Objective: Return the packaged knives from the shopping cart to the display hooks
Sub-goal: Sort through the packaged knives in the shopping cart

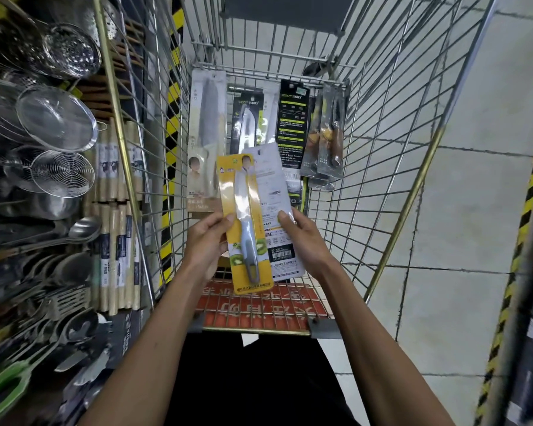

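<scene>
glossy plastic over yellow card on the knife pack (246,222); shiny wire cart (382,124), seemingly steel.

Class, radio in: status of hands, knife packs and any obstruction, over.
Left hand holds yellow knife pack; right hand holds white pack behind it. More packs in cart. Nothing in the way.

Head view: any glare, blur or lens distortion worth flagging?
Head view: glare streaks the yellow knife package held by both hands; wide-angle bending bows the shopping cart wires; the utensils at the left edge smear soft.
</scene>
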